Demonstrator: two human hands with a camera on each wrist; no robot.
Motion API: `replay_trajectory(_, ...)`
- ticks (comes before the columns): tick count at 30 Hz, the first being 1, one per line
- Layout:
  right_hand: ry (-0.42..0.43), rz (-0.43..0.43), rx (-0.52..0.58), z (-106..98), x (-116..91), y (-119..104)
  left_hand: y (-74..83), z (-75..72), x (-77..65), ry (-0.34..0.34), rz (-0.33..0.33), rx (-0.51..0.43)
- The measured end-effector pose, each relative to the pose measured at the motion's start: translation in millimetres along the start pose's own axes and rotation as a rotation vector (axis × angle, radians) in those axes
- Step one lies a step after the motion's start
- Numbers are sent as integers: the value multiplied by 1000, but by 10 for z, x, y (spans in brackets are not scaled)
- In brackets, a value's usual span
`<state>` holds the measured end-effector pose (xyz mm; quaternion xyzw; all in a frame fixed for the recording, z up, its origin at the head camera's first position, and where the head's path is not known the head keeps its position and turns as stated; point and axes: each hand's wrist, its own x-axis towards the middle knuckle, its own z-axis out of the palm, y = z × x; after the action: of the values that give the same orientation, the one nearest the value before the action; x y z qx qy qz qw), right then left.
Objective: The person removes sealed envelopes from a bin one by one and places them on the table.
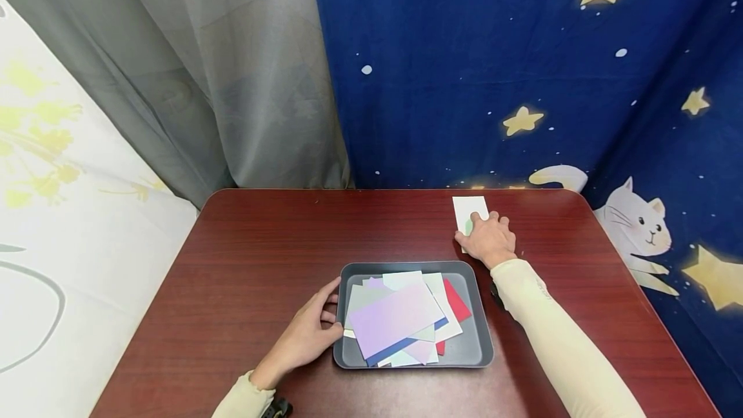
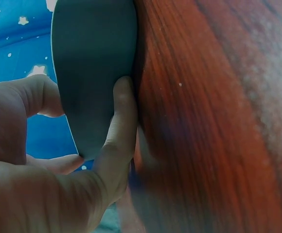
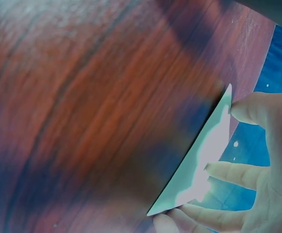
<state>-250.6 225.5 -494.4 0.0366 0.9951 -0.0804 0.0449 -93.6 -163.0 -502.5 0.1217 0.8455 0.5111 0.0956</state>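
Cream sleeve [image 1: 560, 340] nearest, our spread left hand [image 1: 307, 333] touches gray tray [image 1: 476, 340]; spread right hand [image 1: 490, 237] should press white card [image 1: 467, 205] lightly.

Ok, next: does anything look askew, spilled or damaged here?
Nothing looks spilled or damaged. The cards in the gray tray lie askew, overlapping at mixed angles. A white card lies apart on the table beyond the tray, but the right hand touches it, so it's probably being handled rather than misplaced.

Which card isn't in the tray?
The white card touched by the right hand, near the table's far edge; the other cards lie overlapping inside the gray tray.
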Motion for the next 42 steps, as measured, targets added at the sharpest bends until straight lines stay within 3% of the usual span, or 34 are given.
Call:
replay_trajectory(10,11,-20,20,-30,-44,49,4,1,7,-12,-28,24)
replay_trajectory(21,112,-85,10,-127,-179,-4,16,-1,-1,-11,-25,30)
replay_trajectory(42,311,-368,-5,-219,-769,-346,-13,6,8,-2,-27,29)
